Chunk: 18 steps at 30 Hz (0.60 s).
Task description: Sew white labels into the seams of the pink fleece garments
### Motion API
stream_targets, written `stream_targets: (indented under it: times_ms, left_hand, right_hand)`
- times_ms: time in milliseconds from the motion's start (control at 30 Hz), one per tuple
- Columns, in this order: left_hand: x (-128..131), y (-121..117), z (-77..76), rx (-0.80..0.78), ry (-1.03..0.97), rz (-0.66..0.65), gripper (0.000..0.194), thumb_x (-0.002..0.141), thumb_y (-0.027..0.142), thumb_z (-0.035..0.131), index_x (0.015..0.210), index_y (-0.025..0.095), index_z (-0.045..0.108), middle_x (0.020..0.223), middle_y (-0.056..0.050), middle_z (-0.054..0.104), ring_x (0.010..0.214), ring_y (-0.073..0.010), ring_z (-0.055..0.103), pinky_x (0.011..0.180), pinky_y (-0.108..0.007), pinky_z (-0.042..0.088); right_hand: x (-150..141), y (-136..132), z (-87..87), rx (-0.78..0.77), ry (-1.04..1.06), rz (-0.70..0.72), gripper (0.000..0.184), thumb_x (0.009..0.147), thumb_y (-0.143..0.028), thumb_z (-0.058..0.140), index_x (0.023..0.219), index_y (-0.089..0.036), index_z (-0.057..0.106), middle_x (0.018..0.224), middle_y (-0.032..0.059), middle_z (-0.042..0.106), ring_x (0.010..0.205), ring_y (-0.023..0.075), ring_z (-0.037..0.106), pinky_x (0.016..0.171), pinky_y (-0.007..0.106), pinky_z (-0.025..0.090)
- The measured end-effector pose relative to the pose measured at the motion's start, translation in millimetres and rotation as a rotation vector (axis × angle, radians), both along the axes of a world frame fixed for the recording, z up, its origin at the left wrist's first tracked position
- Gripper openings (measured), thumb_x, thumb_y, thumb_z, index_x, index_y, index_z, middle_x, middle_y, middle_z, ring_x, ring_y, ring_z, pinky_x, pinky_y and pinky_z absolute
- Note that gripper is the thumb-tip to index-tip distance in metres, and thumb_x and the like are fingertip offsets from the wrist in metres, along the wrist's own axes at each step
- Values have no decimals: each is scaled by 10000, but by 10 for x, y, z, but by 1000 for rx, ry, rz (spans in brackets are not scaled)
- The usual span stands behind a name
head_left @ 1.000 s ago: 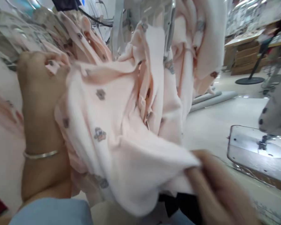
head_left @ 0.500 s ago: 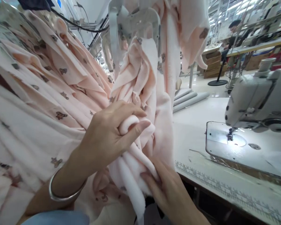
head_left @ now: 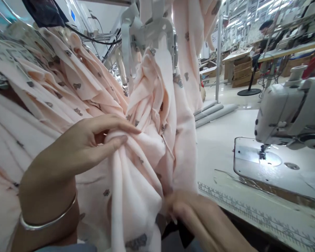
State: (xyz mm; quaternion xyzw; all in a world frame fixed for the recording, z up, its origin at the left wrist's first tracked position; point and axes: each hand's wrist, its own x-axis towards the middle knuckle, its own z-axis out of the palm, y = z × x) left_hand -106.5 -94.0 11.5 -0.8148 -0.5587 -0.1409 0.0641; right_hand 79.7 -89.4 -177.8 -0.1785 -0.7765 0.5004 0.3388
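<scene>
A pale pink, soft garment with small brown-grey animal prints [head_left: 136,182] hangs in folds in front of me. My left hand [head_left: 94,143] pinches a fold of it between thumb and fingers, the wrist bent and wearing a silver bangle [head_left: 48,224]. At the garment's lower right edge is my right hand [head_left: 191,210], blurred by motion, with its fingers curled together. A small pale bit shows below those fingertips, but what they hold is unclear. Above, a light grey hanger clip [head_left: 159,31] carries the bunched upper part of the cloth.
More pink printed garments [head_left: 86,84] hang in a row at the left. On the right, a white sewing machine [head_left: 291,112] with its lamp lit stands on a white table [head_left: 212,140] with a printed ruler edge. Grey rolls [head_left: 215,113] lie behind; a person [head_left: 265,35] sits farther back.
My left hand has moved left and down, spreading the rolled fold into a wider drape. My right hand has shifted slightly lower, and its fingers have drawn together. The view has turned slightly.
</scene>
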Motion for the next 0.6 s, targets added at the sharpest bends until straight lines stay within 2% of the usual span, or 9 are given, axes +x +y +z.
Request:
stream_targets:
  times_ms: [67,133,200,267,367,433,467,533,600]
  left_hand:
    - [65,-27,-36,105,-30,24,217,811,205,562,989,272,666,954,18,659,831,-130,612,667,-231,488]
    - [140,-69,-65,200,-80,13,207,799,185,594,961,277,682,916,15,659,795,-140,607,680,-267,504]
    - [175,-113,-59,274,-139,-26,188,791,151,610,913,262,700,923,3,657,826,-157,606,740,-307,514]
    - [129,-137,-23,332,-123,-86,187,782,134,621,895,260,702,947,-2,657,891,-176,605,794,-329,505]
    - [-50,-103,-13,289,161,-32,142,780,216,644,903,277,684,928,5,647,881,-180,604,792,-338,485]
    - [-129,-29,-104,180,349,11,110,795,276,630,895,242,659,982,-17,614,934,-192,578,822,-348,461]
    - [-128,19,-180,105,377,-15,131,803,295,620,910,223,639,1023,-33,592,971,-198,558,839,-348,450]
    - [-37,124,-351,-28,311,-124,159,826,308,585,937,194,591,1031,-47,572,967,-184,547,821,-314,445]
    - [134,244,-486,-120,186,-193,118,846,275,539,915,179,546,882,-15,590,789,-134,569,696,-253,444]
  right_hand:
    - [-262,58,-145,61,3,-241,167,901,-262,392,951,-208,542,878,32,575,781,155,556,690,265,461]
    - [-509,150,-266,123,11,-419,154,847,-205,423,960,-181,525,889,57,552,805,192,525,684,315,447]
    - [-669,251,-326,130,38,-474,155,818,-166,424,935,-161,524,891,71,551,828,207,510,687,332,439]
    - [-671,341,-291,116,65,-435,97,826,-155,432,830,-168,528,808,37,562,762,171,521,653,291,437]
    - [-359,418,-39,31,145,-366,141,863,-234,485,735,-187,520,641,-38,528,580,96,504,514,203,400]
    - [-47,425,222,-13,285,-488,125,868,-291,511,781,-203,534,621,-54,520,523,75,489,453,179,377]
    - [99,423,358,22,342,-587,94,851,-286,536,793,-212,540,628,-55,531,518,73,494,438,174,372]
    - [329,440,594,120,377,-730,51,822,-270,569,799,-228,554,620,-58,532,498,73,494,428,178,375]
    - [472,517,734,232,337,-817,50,809,-270,582,782,-230,568,593,-57,511,472,74,474,429,193,369]
